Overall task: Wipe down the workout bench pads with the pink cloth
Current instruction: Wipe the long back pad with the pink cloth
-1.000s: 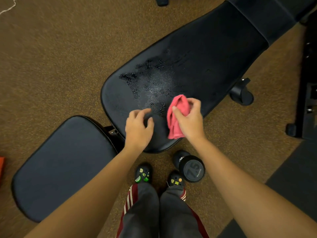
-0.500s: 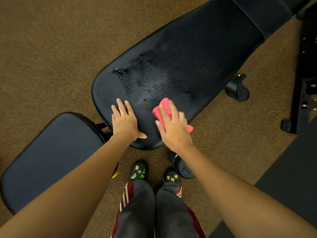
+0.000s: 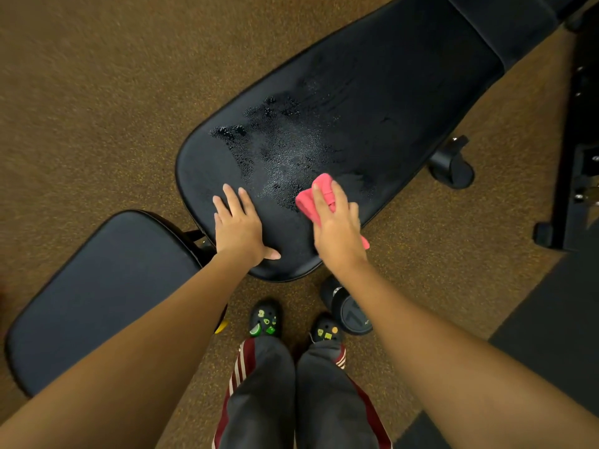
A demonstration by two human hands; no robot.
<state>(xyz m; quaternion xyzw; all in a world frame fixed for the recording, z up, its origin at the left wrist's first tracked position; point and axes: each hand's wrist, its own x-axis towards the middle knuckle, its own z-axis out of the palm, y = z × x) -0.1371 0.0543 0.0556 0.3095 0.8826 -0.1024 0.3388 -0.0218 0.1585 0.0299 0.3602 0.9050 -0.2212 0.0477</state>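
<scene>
The long black back pad [image 3: 389,102] of the workout bench runs from the centre to the upper right, with a patch of wet droplets [image 3: 278,147] near its lower end. My right hand [image 3: 337,225] presses the pink cloth [image 3: 319,192] flat on the pad just right of the droplets, fingers straight over it. My left hand [image 3: 238,225] rests flat on the pad's near end, fingers spread. The smaller black seat pad [image 3: 97,293] lies at the lower left.
A black dumbbell [image 3: 346,306] lies on the brown speckled floor by my right shoe. A bench wheel [image 3: 452,166] sticks out at the right. A black rack frame [image 3: 580,157] stands along the right edge, with a dark mat [image 3: 551,319] below it.
My right hand went from holding the bunched cloth up to pressing it flat on the pad. My left hand flattened and spread on the pad's near end.
</scene>
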